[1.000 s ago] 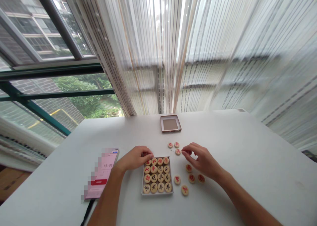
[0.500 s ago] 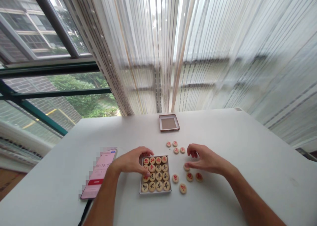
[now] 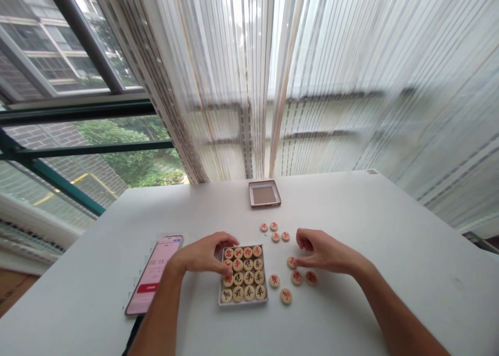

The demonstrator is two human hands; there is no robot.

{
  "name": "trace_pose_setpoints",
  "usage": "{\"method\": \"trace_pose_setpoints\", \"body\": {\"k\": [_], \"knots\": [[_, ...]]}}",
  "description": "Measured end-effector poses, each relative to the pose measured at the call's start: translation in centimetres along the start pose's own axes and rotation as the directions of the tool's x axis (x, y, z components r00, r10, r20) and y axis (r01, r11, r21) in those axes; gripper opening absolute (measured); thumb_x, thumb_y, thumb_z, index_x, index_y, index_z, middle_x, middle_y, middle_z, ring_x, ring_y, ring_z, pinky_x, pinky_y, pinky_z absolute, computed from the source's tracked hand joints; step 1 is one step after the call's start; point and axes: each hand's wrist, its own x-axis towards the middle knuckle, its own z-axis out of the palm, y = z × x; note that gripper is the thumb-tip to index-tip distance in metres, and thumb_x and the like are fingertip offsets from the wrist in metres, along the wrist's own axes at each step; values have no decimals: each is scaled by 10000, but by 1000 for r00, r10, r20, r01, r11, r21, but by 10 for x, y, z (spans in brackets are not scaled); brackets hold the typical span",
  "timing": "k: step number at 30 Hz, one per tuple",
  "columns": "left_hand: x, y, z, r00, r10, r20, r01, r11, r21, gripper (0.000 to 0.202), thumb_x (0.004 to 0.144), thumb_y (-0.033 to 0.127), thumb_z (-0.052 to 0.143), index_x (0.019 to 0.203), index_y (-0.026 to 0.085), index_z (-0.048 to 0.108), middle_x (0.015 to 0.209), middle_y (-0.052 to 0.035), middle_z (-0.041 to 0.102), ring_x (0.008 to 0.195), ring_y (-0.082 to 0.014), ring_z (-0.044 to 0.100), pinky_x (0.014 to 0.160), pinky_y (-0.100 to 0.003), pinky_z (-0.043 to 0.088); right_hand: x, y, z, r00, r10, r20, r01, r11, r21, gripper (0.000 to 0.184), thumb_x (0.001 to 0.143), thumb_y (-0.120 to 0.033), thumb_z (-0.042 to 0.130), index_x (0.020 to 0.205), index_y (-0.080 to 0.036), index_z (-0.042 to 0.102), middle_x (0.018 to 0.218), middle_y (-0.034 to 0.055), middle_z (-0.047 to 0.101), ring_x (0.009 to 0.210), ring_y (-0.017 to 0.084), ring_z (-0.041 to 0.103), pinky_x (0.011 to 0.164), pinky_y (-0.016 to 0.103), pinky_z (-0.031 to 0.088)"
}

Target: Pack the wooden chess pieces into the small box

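A small square white box (image 3: 243, 301) full of round wooden chess pieces with red and black characters sits on the white table (image 3: 351, 215). My left hand (image 3: 202, 254) rests on the box's left edge, fingers curled, thumb touching a piece in the left column. My right hand (image 3: 325, 252) lies to the right of the box, fingers curled, thumb and fingertip touching a loose red-marked piece (image 3: 291, 262). More loose pieces lie near it: three (image 3: 296, 278) below the hand and a cluster (image 3: 275, 232) above.
A phone (image 3: 154, 273) with a pink screen and a cable lies left of my left arm. The box's lid (image 3: 264, 194) sits farther back near the striped curtain. A window shows buildings and trees at left.
My right hand set a piece down in the upper cluster and drew back to the loose piece beside the box. My left hand slid down the box's left column.
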Motion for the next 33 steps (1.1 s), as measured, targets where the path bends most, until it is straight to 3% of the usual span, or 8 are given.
{"method": "trace_pose_setpoints", "body": {"k": [3, 6, 9, 12, 15, 19, 27, 33], "knots": [[1, 0, 1, 1000, 14, -19, -14, 1000, 21, 687, 631, 493, 831, 1234, 237, 624, 1184, -58, 640, 1006, -243, 613, 877, -314, 498, 5, 1, 4, 980, -53, -190, 48, 998, -30, 177, 904, -386, 615, 882, -213, 587, 811, 4, 613, 703, 159, 557, 650, 286, 476], [7, 3, 5, 994, 30, -102, -25, 998, 51, 548, 741, 545, 737, 1181, 228, 658, 1107, -59, 674, 932, -226, 629, 809, -306, 512, 12, -1, 11, 931, -142, -336, 128, 990, -63, 154, 950, -333, 568, 1051, -238, 634, 981, 56, 659, 901, 209, 623, 808, 358, 530], [19, 11, 15, 955, 86, -285, -70, 995, 67, 431, 865, 537, 606, 1134, 208, 679, 1097, -73, 686, 914, -219, 635, 781, -308, 518, 16, -7, 19, 899, -270, -346, 244, 963, -117, 248, 958, -307, 574, 1199, -278, 625, 1211, 80, 643, 1162, 246, 566, 1001, 433, 493], [31, 20, 27, 890, 209, -404, -186, 978, 96, 384, 984, 447, 428, 1213, 229, 646, 1218, -71, 658, 1085, -227, 601, 944, -350, 493, 18, -13, 26, 903, -331, -274, 297, 941, -159, 341, 973, -299, 559, 1314, -302, 570, 1348, 71, 587, 1278, 250, 490, 1081, 460, 444], [37, 28, 37, 861, 370, -350, -303, 924, 232, 434, 1022, 309, 287, 1343, 264, 576, 1425, -34, 548, 1328, -234, 444, 1157, -425, 314, 19, -15, 32, 909, -339, -242, 303, 937, -175, 391, 979, -274, 548, 1367, -313, 528, 1393, 64, 559, 1306, 250, 464, 1090, 466, 437], [41, 35, 44, 878, 410, -248, -304, 877, 372, 472, 1008, 259, 301, 1451, 289, 464, 1546, 4, 416, 1431, -250, 308, 1199, -495, 202, 20, -14, 37, 905, -351, -240, 310, 931, -192, 385, 967, -267, 569, 1349, -300, 544, 1380, 74, 569, 1302, 268, 463, 1080, 492, 439], [47, 50, 52, 907, 367, -209, -252, 867, 429, 474, 998, 270, 345, 1458, 295, 454, 1504, -2, 479, 1402, -254, 369, 1201, -525, 153, 19, -17, 36, 866, -382, -324, 323, 920, -221, 347, 936, -250, 618, 1281, -281, 596, 1265, 99, 639, 1226, 283, 532, 1023, 498, 489], [41, 40, 40, 892, 338, -300, -200, 891, 408, 428, 1000, 274, 317, 1285, 252, 635, 1336, -27, 639, 1289, -244, 498, 1192, -509, 188, 19, -15, 34, 861, -380, -338, 332, 924, -191, 273, 941, -249, 613, 1212, -272, 634, 1211, 99, 659, 1185, 275, 562, 1000, 488, 507]]}}
